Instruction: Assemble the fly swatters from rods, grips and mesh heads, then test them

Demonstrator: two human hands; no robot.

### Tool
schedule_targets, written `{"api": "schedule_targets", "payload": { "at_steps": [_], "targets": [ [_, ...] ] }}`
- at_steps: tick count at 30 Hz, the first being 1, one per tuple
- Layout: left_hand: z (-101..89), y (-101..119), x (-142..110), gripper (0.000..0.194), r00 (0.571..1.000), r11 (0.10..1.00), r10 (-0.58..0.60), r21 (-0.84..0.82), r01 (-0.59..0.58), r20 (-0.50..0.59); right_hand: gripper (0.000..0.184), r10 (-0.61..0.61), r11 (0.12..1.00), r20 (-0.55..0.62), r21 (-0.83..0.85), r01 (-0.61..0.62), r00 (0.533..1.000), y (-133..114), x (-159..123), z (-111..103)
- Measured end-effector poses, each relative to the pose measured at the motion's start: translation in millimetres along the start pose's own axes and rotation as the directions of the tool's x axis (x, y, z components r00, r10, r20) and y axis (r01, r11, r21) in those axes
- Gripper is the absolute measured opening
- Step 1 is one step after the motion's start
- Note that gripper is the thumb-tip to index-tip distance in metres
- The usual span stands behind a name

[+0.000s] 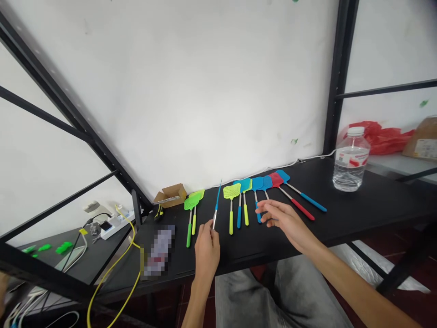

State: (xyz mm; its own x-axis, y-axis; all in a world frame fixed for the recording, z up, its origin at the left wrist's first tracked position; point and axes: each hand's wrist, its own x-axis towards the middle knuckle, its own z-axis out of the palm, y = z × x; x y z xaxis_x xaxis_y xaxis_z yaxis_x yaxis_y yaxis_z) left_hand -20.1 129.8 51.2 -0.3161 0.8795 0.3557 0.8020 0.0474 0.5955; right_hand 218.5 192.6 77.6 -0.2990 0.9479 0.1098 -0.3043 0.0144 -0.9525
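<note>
My left hand (207, 248) pinches the metal end of a thin rod with a blue handle (217, 204), which sticks up and away from me. My right hand (282, 219) hovers with its fingers spread over the handles of the blue fly swatters (261, 183). Several small fly swatters lie in a row on the black table (341, 214): two green ones (191, 202) at the left, a yellow one (231, 192), blue and yellow-green ones, then a red one (277, 180) and another blue one (284, 176) at the right.
A clear water bottle (350, 159) stands at the right on the table. A small open cardboard box (170, 195) sits by the wall, and a blurred flat object (159, 251) lies near the front edge. A yellow cable (112, 269) and a power strip (114, 224) are at the left.
</note>
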Motion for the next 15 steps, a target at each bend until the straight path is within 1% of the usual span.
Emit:
{"api": "schedule_targets", "payload": {
  "at_steps": [1,2,3,4,5,7,9,13,15],
  "targets": [
    [-1.2,9,-9,0.040,0.997,0.979,-0.012,-0.204,0.027,0.073,0.037,0.009,1.000,0.038,-0.028,-0.008,0.999,3,-2,3],
    [-1.7,19,-18,0.040,0.984,0.920,-0.014,-0.383,0.082,0.176,0.039,0.020,0.998,0.082,-0.058,-0.016,0.996,5,-4,7],
    [-1.5,30,-28,0.039,0.965,0.849,0.015,-0.513,0.126,0.262,0.042,0.033,0.996,0.130,-0.082,-0.023,0.991,8,-6,11],
    [-0.9,40,-36,0.037,0.950,0.786,0.054,-0.600,0.149,0.307,0.043,0.046,0.995,0.176,-0.095,-0.029,0.983,10,-9,16],
    [0.0,50,-44,0.036,0.936,0.738,0.081,-0.652,0.175,0.343,0.045,0.054,0.995,0.215,-0.095,-0.034,0.975,12,-12,21],
    [1.4,65,-54,0.034,0.930,0.687,0.084,-0.697,0.207,0.358,0.045,0.045,0.997,0.260,-0.070,-0.028,0.965,15,-18,30],
    [1.9,73,-59,0.034,0.933,0.678,0.070,-0.703,0.214,0.352,0.043,0.015,0.999,0.253,-0.042,-0.005,0.967,17,-21,36],
    [3.9,75,-63,0.034,0.931,0.668,0.074,-0.711,0.219,0.356,0.038,-0.052,0.996,0.214,-0.065,0.067,0.976,17,-21,39],
    [6.3,76,-66,0.035,0.925,0.656,0.081,-0.718,0.230,0.371,0.038,-0.078,0.996,0.217,-0.033,0.088,0.973,17,-20,38]
  ]
}}
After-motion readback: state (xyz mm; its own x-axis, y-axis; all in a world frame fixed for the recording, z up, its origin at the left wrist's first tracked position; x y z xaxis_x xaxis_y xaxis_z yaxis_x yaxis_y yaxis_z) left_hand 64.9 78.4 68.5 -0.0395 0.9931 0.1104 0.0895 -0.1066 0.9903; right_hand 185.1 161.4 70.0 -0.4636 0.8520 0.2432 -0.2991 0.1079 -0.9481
